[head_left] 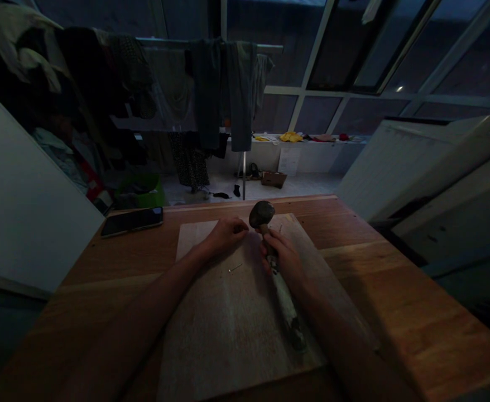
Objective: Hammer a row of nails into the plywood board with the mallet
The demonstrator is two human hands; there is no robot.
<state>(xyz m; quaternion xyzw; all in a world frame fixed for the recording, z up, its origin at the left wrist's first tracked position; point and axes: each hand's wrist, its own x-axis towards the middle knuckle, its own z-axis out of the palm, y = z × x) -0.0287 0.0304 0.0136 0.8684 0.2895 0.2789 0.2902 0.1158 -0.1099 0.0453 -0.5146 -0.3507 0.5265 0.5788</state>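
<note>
My right hand [284, 254] is wrapped round the handle of a hammer [284, 301], close below its dark rounded head. The handle is worn and slants down toward me over a pale wooden board [211, 329]. My left hand [228, 234] rests on the far part of the board, fingers curled and closed, left of the hammer head. Whether anything is between those fingers is hidden. A loose nail [235, 268] lies on the board just below my left hand. Beyond my right hand, a thin nail-like sliver [280, 228] shows near the board's far right corner.
The board lies on a wooden table [395, 290]. A dark phone [131, 221] sits at the table's far left corner. Past the far edge, clothes [205, 95] hang from a rail, with a green basket [144, 190] below. A white panel [23, 184] stands close on the left.
</note>
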